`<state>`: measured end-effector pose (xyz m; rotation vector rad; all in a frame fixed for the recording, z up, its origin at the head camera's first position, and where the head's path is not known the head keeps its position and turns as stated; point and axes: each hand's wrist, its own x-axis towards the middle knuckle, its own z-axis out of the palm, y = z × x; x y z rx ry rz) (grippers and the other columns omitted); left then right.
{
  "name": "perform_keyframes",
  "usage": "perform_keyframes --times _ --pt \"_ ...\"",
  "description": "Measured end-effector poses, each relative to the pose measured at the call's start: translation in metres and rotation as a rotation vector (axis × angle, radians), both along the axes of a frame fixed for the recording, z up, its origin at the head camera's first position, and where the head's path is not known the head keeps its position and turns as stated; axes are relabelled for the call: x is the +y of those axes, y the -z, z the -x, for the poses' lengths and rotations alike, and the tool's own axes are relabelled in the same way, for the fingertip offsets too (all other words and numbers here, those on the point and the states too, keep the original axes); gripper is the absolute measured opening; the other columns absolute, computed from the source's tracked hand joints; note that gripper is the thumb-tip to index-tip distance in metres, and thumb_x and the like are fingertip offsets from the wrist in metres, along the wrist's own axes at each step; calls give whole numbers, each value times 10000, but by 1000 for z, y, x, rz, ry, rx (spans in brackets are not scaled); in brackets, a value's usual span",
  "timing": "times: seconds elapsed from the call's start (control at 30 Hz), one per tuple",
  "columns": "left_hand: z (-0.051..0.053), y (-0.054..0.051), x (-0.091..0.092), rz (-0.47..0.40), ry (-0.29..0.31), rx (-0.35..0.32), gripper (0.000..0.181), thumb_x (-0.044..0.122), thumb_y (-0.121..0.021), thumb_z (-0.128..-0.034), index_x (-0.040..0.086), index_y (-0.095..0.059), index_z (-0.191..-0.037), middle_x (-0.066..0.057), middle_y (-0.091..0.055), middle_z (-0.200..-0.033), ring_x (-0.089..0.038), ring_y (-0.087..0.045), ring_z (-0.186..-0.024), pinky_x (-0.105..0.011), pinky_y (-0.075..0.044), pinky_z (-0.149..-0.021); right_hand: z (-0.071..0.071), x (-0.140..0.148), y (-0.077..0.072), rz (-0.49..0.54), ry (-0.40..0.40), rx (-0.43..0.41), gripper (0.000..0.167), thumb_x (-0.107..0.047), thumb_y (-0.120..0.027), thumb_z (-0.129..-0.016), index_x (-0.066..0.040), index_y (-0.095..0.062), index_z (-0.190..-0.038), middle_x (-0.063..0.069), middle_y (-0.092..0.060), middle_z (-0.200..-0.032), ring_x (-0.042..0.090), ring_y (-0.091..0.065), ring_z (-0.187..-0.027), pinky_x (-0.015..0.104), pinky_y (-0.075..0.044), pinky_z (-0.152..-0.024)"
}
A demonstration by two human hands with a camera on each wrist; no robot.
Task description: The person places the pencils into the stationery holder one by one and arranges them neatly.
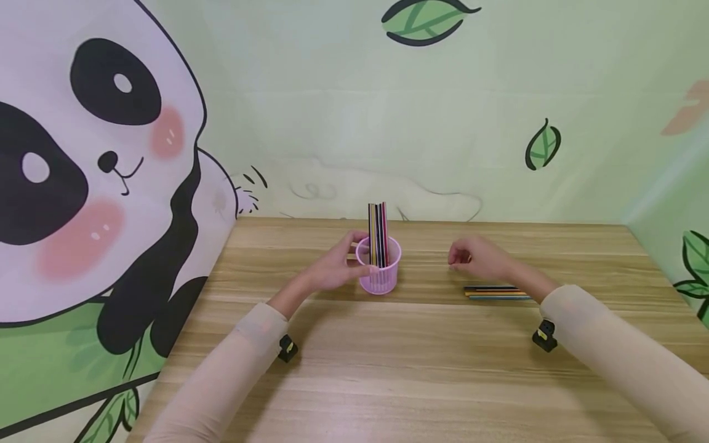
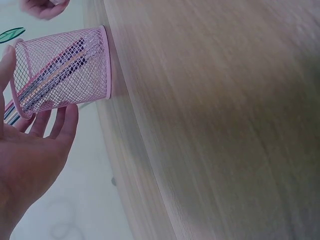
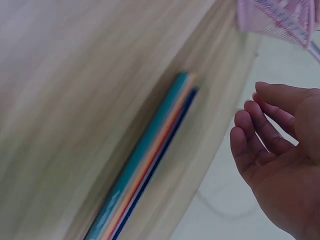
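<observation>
A pink mesh pen cup (image 1: pixel 390 280) stands upright on the table, with several coloured pencils (image 1: pixel 378 223) sticking up out of it. My left hand (image 1: pixel 335 266) holds the cup from its left side, thumb by the near rim and fingers round the far side. Over the table to the right of the cup is my right hand (image 1: pixel 483 257), its fingers loosely curled with nothing between them. Below that hand, several more coloured pencils (image 1: pixel 492 293) lie side by side on the wood. In the right wrist view these loose pencils (image 3: pixel 150 155) show teal, orange, red and dark blue sides.
The wooden table (image 1: pixel 354 369) meets a pale green wall sheet (image 1: pixel 310 111) at its back edge. A large printed panda (image 1: pixel 138 154) covers the left side. Each sleeved forearm carries a small black wrist device (image 1: pixel 545 336).
</observation>
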<state>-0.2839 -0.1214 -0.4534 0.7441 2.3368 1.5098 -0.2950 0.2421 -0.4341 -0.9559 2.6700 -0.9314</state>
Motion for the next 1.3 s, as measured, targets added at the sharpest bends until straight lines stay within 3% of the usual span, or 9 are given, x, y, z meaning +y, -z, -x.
perform_keyframes --times 0.33,0.6,0.8,1.13,1.3 --pt "1 0 -1 8 -3 2 716 157 -798 -957 69 -366 -1521 -137 -478 -1503 -317 -519 -1384 -406 -503 -1149 -11 32 9 -101 -6 -42 128 -17 -784 -934 -80 -700 -861 -37 -658 -797 127 -594 -753 271 -537 -676" --pt "1 0 0 10 -5 -1 727 161 -803 -956 65 -361 -1524 -132 -471 -1516 -321 -509 -1397 -412 -494 -1159 -13 33 22 -139 -55 -11 156 -3 -788 -901 -103 -693 -827 -65 -646 -784 75 -576 -731 253 -523 -655" --pt "0 0 0 20 -14 -10 703 177 -798 -964 81 -368 -1512 -121 -472 -1517 -305 -508 -1400 -388 -495 -1155 -12 30 26 -165 -39 -24 168 20 -760 -887 -101 -670 -813 -56 -619 -769 86 -555 -722 250 -499 -644" --pt "1 0 1 20 -6 5 703 165 -795 -965 72 -366 -1514 -132 -474 -1510 -315 -518 -1391 -383 -508 -1143 -8 29 23 -193 -20 -56 134 13 -721 -888 -84 -630 -868 -24 -610 -799 125 -537 -742 264 -479 -650" --pt "1 0 0 24 -13 3 707 181 -801 -963 77 -369 -1513 -125 -471 -1521 -314 -508 -1403 -392 -500 -1152 -4 26 12 -166 16 -27 100 24 -710 -922 -49 -641 -923 -2 -639 -846 150 -557 -774 305 -510 -687"
